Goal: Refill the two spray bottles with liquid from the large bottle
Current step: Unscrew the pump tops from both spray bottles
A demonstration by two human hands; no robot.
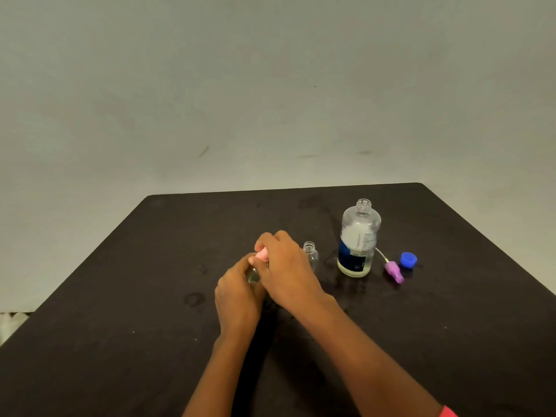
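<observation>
Item: small clear plastic spray bottle (254, 276), left of the large clear open bottle (358, 239). My left grip (237, 296) wraps it; my right grip (288, 266) pinches its pink cap (262, 254). I'd keep it upright while twisting.

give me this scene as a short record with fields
left hand: grips small bottle
right hand: pinches pink sprayer on top of that bottle
second bottle: upright, open, just right of the right hand
large bottle: upright, uncapped, some liquid inside
purple sprayer: lying on table, right of large bottle
blue cap: on table beside purple sprayer
</observation>
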